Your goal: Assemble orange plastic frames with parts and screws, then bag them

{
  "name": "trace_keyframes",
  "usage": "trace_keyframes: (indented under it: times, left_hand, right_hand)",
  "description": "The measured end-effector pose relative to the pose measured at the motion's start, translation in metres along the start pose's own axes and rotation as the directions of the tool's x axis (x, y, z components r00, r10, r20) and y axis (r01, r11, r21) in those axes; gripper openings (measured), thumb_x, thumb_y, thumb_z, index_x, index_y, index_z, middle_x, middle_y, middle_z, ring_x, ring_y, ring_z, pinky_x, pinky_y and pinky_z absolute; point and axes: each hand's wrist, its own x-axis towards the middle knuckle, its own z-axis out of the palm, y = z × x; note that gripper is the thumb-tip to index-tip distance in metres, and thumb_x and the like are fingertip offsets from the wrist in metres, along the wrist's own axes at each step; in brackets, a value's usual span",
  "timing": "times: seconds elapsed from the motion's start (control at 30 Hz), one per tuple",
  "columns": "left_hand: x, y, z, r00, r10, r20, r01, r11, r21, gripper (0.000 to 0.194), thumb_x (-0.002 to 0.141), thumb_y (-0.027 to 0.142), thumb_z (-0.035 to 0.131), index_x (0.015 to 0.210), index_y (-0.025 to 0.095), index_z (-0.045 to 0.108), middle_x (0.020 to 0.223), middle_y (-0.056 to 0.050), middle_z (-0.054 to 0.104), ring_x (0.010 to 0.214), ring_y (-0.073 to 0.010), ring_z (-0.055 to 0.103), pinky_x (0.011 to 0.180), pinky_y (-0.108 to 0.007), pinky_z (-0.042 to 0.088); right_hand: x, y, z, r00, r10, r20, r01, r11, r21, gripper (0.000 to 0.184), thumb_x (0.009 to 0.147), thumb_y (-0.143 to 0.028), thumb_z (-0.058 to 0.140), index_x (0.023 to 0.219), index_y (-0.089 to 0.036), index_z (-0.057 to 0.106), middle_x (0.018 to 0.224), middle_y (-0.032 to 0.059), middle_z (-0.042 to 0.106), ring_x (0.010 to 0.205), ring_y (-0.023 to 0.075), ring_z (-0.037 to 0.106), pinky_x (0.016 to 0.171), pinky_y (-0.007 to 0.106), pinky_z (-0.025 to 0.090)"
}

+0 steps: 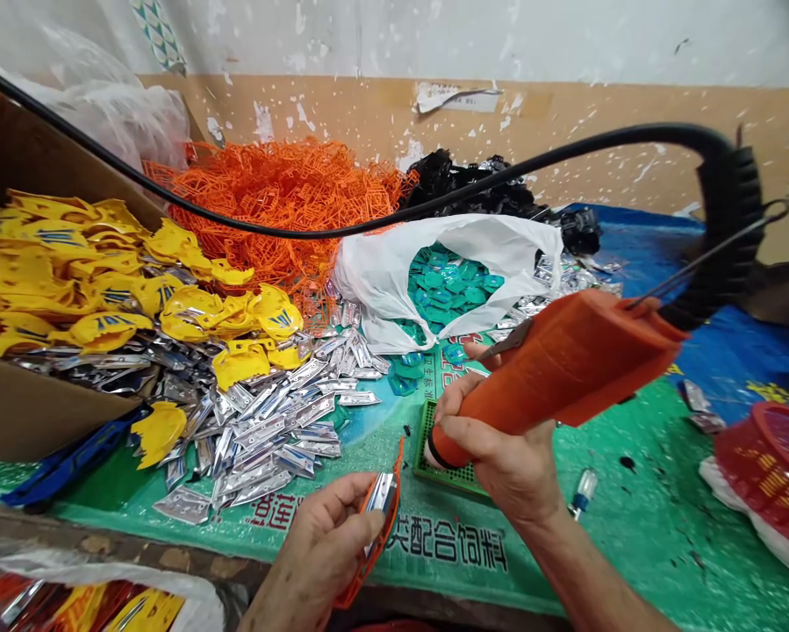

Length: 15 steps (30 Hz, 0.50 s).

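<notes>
Yellow plastic parts w/ blue-striped marks [52, 263] are spilling from the cardboard box [45, 408], silver metallic pieces [268, 430] lying beside them. L hand [334, 535] is pinching an orange part w/ silver plate [381, 509] btwn thumb & fingers, the part standing up past the fingertips. R hand [499, 448] is wrapping its fingers around an orange handheld tool [552, 369] (black cable attached), above the green tray [426, 443]. Far R, a red basket [772, 465] is sitting.

Bright, glare on silvery strips [262, 430]
</notes>
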Motion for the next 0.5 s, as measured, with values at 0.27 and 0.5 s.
trace_keyframes:
  times: [0.27,0.5]
  left_hand:
    - [0.0014,-0.0029,-0.0014,1.000,0.012,-0.021,-0.011,1.000,0.011,0.037,0.063,0.031,0.074,0.097,0.017,0.073,0.075,-0.003,0.069,0.069,-0.0175,0.060,0.062,-0.026,0.044]
    - [-0.0023,0.0026,0.0012,0.999,0.042,0.009,-0.042,0.999,0.018,0.037,0.064,0.032,0.073,0.098,0.018,0.073,0.076,-0.004,0.070,0.068,-0.0183,0.060,0.066,-0.029,0.047]
  right_hand:
    - [-0.0015,0.0009,0.0001,1.000,-0.004,-0.002,0.003,1.000,-0.029,0.012,0.065,-0.021,0.072,0.061,-0.022,0.061,0.061,-0.0015,0.056,0.061,0.0154,0.055,0.054,0.031,0.047]
    - [-0.0015,0.0017,0.0006,1.000,-0.031,0.004,0.031,0.998,-0.045,0.014,0.066,-0.021,0.070,0.057,-0.020,0.059,0.058,-0.0017,0.055,0.061,0.0152,0.055,0.056,0.031,0.048]
